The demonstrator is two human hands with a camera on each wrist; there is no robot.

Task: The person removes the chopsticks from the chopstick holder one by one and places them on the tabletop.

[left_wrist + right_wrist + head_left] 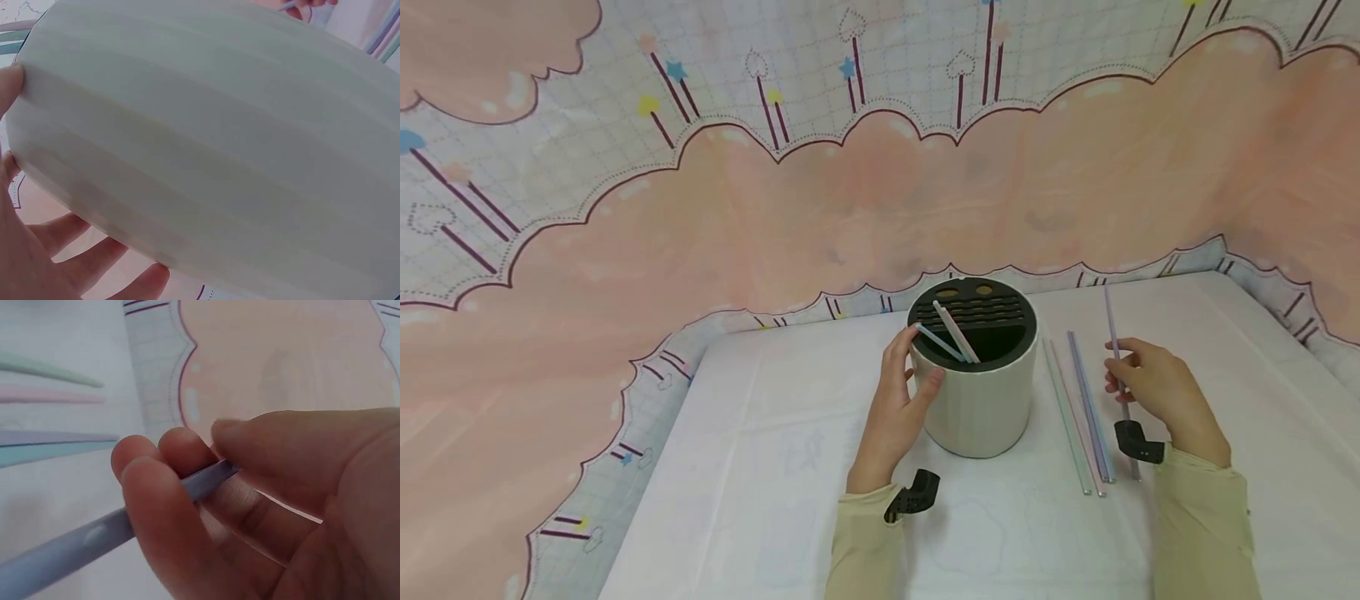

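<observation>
A round cream utensil holder [977, 408] with a black slotted top stands on the white-covered table. Blue chopsticks [940, 342] and pale pink chopsticks [957, 331] lean in its wide front opening. My left hand [891, 408] holds the holder's left side, thumb at the front near the rim; in the left wrist view its fingertips rest along the pale wall. To the right, my right hand [1157, 387] pinches a lavender chopstick [81, 544] between thumb and fingers. Several pastel chopsticks lie between the holder and that hand, among them a green one [1063, 408] and a pink one [1078, 425].
The white tabletop [760, 467] extends left and in front of the holder. Behind it hangs a peach, cloud-patterned cloth [850, 217], close to the table's back edge. Black wrist cameras sit on the left sleeve [865, 542] and the right sleeve [1202, 525].
</observation>
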